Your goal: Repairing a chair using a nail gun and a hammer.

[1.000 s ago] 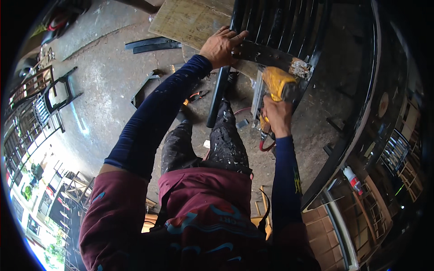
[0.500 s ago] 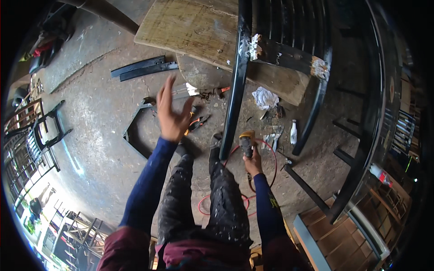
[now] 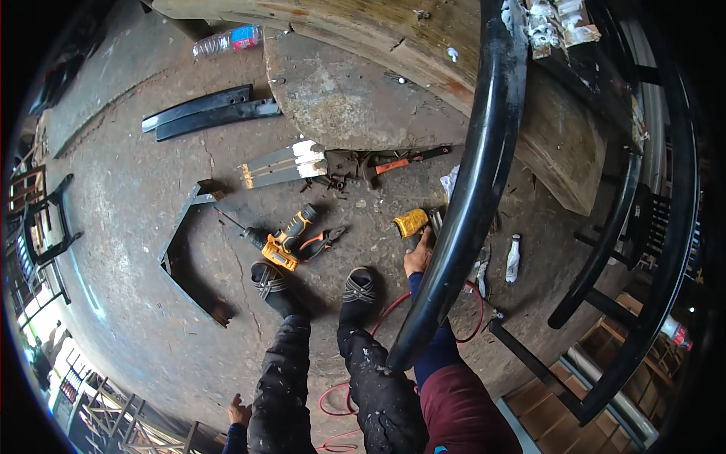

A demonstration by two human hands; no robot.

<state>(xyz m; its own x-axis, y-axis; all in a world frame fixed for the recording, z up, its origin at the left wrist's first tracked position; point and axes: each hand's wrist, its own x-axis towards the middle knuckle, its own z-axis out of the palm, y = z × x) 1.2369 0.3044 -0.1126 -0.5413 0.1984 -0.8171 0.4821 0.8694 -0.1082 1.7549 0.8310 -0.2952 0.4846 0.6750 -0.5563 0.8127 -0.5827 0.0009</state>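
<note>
My right hand (image 3: 418, 256) reaches down to the floor behind a black curved chair leg (image 3: 476, 181). It is closed on a yellow-and-black power tool (image 3: 411, 222), partly hidden by the fingers and the leg. A red hose (image 3: 392, 306) loops on the floor nearby. My left hand (image 3: 240, 411) hangs beside my left knee, fingers loosely apart, nothing visible in it. Ahead of my feet lie an orange-and-black cordless drill (image 3: 283, 244), pliers (image 3: 321, 242) with orange-black handles and a hammer (image 3: 401, 163) with an orange-black handle.
Two black slats (image 3: 208, 113) and an angled metal frame (image 3: 178, 234) lie on the left. A wooden board (image 3: 363, 34) crosses the top. A small white bottle (image 3: 513, 259) stands right of the leg. Black chair framing (image 3: 650, 303) fills the right side.
My right hand has lowered the power tool toward the floor. My left hand has gone from in front of me back beside my left knee. The view has tilted and come closer to the floor.
</note>
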